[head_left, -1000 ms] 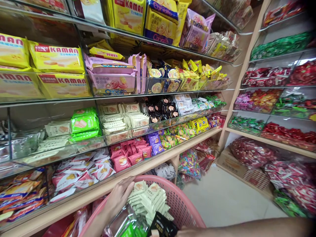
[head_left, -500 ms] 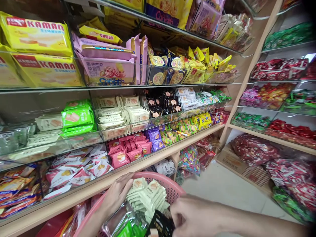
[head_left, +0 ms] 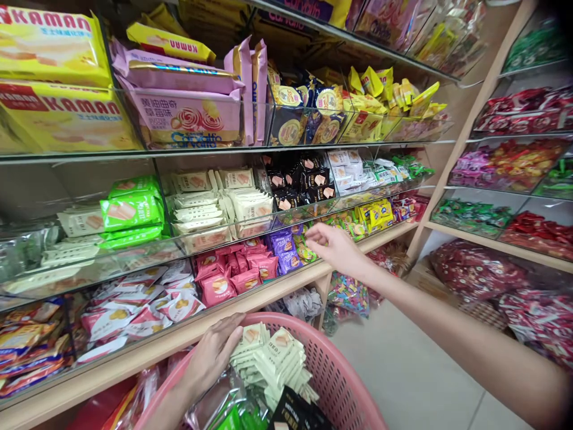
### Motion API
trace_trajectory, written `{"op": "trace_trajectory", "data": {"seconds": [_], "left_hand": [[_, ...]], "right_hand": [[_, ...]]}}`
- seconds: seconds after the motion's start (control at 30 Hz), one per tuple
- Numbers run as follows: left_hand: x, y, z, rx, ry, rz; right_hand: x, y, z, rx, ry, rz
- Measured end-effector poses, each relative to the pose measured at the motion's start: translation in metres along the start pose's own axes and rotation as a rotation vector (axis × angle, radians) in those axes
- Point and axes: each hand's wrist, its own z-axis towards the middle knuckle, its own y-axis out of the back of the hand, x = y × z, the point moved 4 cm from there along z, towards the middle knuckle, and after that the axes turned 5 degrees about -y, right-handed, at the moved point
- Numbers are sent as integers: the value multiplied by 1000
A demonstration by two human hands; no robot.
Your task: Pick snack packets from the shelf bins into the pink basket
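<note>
Head view: a pink basket [head_left: 342, 376] stands at the bottom centre of the frame, its wall pierced with small slots. Inside it, cream packets [head_left: 282, 358] lie in overlapping stacks, flat and squarish, with a wafer picture on the top ones. Nearer the bottom edge sit a black packet [head_left: 295, 412] with pale lettering and, left of it, a bright green packet [head_left: 235, 419] under clear, shiny wrapping.

The left hand [head_left: 212, 351] lies over the basket's left rim, fingers straight and close together, thumb just beside the cream packets; whether it grips the rim cannot be told. The right hand [head_left: 333, 246], right of centre, is in front of the lowest shelf row, fingers loosely bent and slightly spread, near the purple packets [head_left: 285, 254]. Whether it touches anything there cannot be told.

Left of the purple ones, a compartment holds glossy pink packets [head_left: 219, 286]; the next, at lower left, holds a loose heap of white packets [head_left: 147, 307] with pink edges. The row above, behind a clear front panel, has shelf stacks [head_left: 253, 206] in cream, then black sachets [head_left: 298, 182]. At upper left are yellow packs [head_left: 67, 113] lettered KAMAN, with lilac packs [head_left: 190, 116] beside them. Full plastic bags [head_left: 478, 272] fill the floor at right.
</note>
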Motion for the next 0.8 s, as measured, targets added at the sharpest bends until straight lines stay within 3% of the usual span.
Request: {"op": "trace_trajectory", "data": {"seconds": [0.17, 0.27, 0.47, 0.67, 0.8], "left_hand": [[-1, 1, 1, 0, 11, -12], [-4, 2, 1, 12, 18, -29], [-5, 4, 0, 18, 22, -58], [0, 0, -1, 23, 36, -44], [8, -3, -3, 32, 65, -28]], "right_hand": [[41, 31, 49, -178, 249, -203], [52, 37, 82, -204, 280, -397], [54, 22, 119, -121, 294, -592], [53, 17, 148, -154, 268, -656], [57, 10, 158, -119, 324, -759]]}}
